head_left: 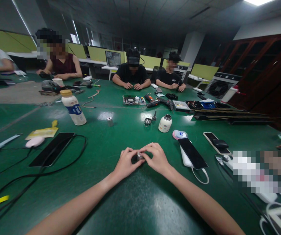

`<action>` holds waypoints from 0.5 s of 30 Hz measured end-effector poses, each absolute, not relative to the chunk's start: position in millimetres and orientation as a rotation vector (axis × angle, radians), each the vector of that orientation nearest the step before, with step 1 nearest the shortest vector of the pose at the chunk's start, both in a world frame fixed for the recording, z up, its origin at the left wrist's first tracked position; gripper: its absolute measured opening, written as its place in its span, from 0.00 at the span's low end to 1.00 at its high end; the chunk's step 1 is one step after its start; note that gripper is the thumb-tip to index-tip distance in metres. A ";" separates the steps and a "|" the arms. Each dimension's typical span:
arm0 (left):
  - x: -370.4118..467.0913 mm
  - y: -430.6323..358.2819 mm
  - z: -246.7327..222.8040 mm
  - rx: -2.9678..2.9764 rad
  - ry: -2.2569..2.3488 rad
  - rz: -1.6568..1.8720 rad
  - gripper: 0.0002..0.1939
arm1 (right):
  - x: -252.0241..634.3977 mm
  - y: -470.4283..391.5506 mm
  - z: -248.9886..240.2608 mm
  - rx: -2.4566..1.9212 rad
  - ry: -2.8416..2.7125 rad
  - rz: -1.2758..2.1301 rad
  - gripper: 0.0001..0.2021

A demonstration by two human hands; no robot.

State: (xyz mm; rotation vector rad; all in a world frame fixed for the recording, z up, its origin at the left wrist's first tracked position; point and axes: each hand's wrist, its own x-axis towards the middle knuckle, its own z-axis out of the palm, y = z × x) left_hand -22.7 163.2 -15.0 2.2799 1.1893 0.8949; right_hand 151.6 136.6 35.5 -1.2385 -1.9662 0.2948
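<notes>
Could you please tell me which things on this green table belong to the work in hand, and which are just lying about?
In hand:
- small round silver metal part, pinched by left hand and right hand

Lying about:
- white plastic bottle with yellow cap
- small white jar
- black smartphone on white power bank
- pink oval mouse
- green circuit board

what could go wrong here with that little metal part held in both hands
1. The small metal part is pinched only by the fingertips of the left hand and right hand just above the green table; if the grip slips, it may roll off across the smooth top.
2. The phone lies close beside the right hand, so a jerk of that elbow or wrist might knock it.
</notes>
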 end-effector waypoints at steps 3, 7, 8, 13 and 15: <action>-22.7 163.2 -15.0 2.276 1.195 0.897 0.18 | 151.1 136.3 34.9 -1.230 -1.950 0.293 0.07; -22.8 163.3 -15.6 2.296 1.189 0.898 0.19 | 151.5 136.3 35.4 -1.222 -1.945 0.307 0.08; -22.8 163.3 -15.8 2.303 1.184 0.900 0.19 | 151.8 136.4 35.4 -1.229 -1.952 0.303 0.08; -22.9 163.1 -15.3 2.308 1.182 0.900 0.17 | 153.4 138.7 33.5 -1.278 -1.974 0.315 0.08; -22.9 163.1 -15.0 2.305 1.187 0.891 0.17 | 153.7 139.7 32.8 -1.271 -1.988 0.350 0.08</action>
